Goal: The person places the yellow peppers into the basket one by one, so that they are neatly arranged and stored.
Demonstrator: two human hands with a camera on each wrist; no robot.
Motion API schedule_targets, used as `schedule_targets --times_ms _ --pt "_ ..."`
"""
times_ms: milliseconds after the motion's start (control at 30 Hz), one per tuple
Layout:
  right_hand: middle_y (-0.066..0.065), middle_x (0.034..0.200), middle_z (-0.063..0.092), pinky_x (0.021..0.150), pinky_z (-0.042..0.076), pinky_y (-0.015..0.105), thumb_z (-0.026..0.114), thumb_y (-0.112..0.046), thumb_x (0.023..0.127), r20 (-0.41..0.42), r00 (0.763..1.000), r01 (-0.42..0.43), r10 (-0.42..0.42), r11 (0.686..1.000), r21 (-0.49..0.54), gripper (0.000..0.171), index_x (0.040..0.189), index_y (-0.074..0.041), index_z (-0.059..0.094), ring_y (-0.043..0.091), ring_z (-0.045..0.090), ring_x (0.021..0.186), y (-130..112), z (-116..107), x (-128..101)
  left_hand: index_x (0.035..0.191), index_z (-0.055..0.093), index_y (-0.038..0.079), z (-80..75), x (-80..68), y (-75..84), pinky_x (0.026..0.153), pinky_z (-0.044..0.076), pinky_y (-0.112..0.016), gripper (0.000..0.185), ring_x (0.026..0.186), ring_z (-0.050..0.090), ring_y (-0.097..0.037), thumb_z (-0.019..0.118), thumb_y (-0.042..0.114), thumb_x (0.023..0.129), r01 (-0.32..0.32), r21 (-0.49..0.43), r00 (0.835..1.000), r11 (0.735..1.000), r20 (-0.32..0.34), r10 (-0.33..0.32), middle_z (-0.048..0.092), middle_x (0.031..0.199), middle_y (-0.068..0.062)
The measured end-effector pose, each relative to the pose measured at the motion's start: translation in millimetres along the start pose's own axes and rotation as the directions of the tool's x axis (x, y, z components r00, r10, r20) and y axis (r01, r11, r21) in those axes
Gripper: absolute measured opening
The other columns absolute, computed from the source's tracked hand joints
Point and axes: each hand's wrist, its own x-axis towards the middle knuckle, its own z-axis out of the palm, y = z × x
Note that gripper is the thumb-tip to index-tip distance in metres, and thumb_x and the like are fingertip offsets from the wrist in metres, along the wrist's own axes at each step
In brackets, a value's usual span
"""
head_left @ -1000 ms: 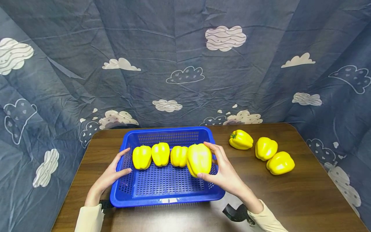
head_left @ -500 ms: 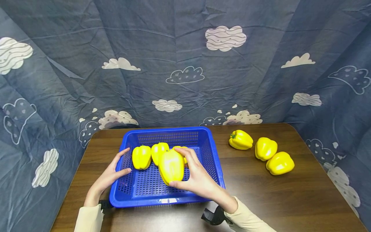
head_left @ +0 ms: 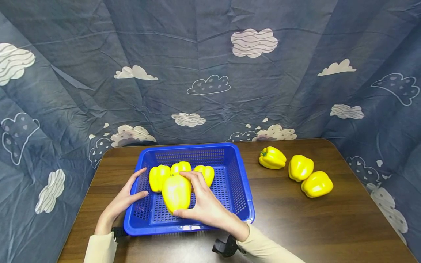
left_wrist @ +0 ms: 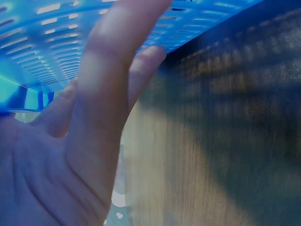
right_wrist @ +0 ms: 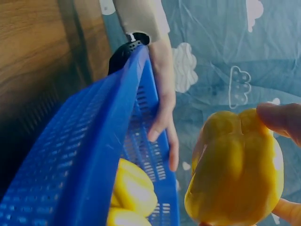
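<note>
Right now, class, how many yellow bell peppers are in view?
7: three in the blue basket at; one held in the right hand at; three on the table at.

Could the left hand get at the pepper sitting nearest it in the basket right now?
Probably yes. The left hand rests open on the basket rim, holding nothing, and the nearest pepper lies just inside with nothing between them.

Three loose yellow peppers (head_left: 297, 168) on wooden table (head_left: 329, 219); cloud-print backdrop (head_left: 210, 73), apparently fabric.
</note>
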Motion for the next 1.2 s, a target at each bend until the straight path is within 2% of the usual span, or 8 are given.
schedule_targets --times_ms 233,467,600,933,1200 --pt "0.007 0.126 0.040 0.091 0.046 0.036 0.086 -0.026 0.066 0.012 0.998 -0.065 0.065 0.998 0.023 0.088 0.139 -0.011 0.038 0.021 0.048 0.111 1 16 7 0.152 0.017 0.020 0.4 -1.4 1.4 0.080 0.052 -0.052 0.073 0.119 0.041 -0.053 0.058 0.010 0.093 -0.002 -0.023 1.000 1.000 0.005 0.002 0.014 0.151 -0.028" --pt "0.009 0.126 0.042 0.096 0.042 0.034 0.086 -0.027 0.066 0.064 0.995 -0.068 0.072 0.996 -0.065 0.086 0.136 -0.009 0.040 0.020 0.048 0.111 8 36 11 0.152 0.017 0.023 -0.2 -1.3 1.4 0.080 0.052 -0.052 0.070 0.123 0.037 -0.055 0.056 0.013 0.095 0.026 -0.012 1.000 1.000 0.002 -0.026 0.012 0.153 -0.025" --pt "0.011 0.123 0.044 0.092 0.045 0.031 0.087 -0.029 0.065 0.079 0.992 -0.094 0.101 0.991 -0.092 0.087 0.136 -0.007 0.041 0.019 0.050 0.106 13 48 11 0.152 0.016 0.023 -0.1 -0.9 2.3 0.079 0.053 -0.053 0.069 0.124 0.035 -0.056 0.055 0.015 0.096 0.038 -0.004 0.999 0.999 0.009 -0.038 0.009 0.154 -0.024" --pt "0.012 0.118 0.042 0.085 0.047 0.028 0.087 -0.032 0.064 0.107 0.977 -0.174 0.187 0.977 -0.123 0.086 0.132 -0.007 0.040 0.020 0.052 0.098 16 69 15 0.152 0.016 0.020 0.3 -0.2 3.3 0.082 0.051 -0.053 0.067 0.124 0.035 -0.054 0.053 0.015 0.097 0.007 0.019 1.000 1.000 0.007 -0.007 0.008 0.154 -0.024" --pt "0.014 0.117 0.040 0.087 0.046 0.029 0.087 -0.031 0.065 0.123 0.970 -0.192 0.211 0.970 -0.147 0.087 0.132 -0.003 0.040 0.023 0.052 0.100 14 80 21 0.153 0.016 0.020 -0.6 -1.0 5.0 0.084 0.048 -0.059 0.067 0.128 0.029 -0.055 0.053 0.017 0.097 0.008 0.053 1.000 0.999 -0.004 -0.008 0.005 0.155 -0.023"
